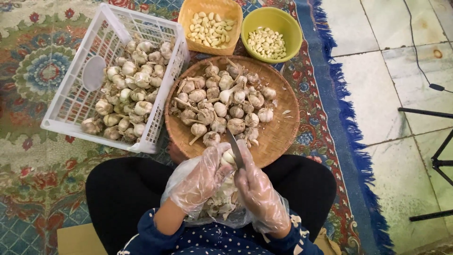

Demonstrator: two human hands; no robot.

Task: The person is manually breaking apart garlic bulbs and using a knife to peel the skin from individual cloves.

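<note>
1. At 6 o'clock, nearest: dark blue dotted sleeves and black-clad crossed legs.
2. In the lap: clear plastic bag holding papery garlic skins.
3. Just above it: left hand, in a clear glove, fingers curled shut around a garlic bulb.
4. Right beside, at 5 o'clock of the bulb: right hand, also gloved, closed on a knife, blade lying against the bulb.
5. Centre: round woven tray piled with whole garlic heads.
6. At 9 to 10 o'clock: white plastic crate, tilted, with more garlic heads.
7. At 12 o'clock: orange basket of peeled cloves.
8. At 1 o'clock: green bowl of peeled cloves.
9. Underneath all: patterned rug; at 3 o'clock, tiled floor.
</note>
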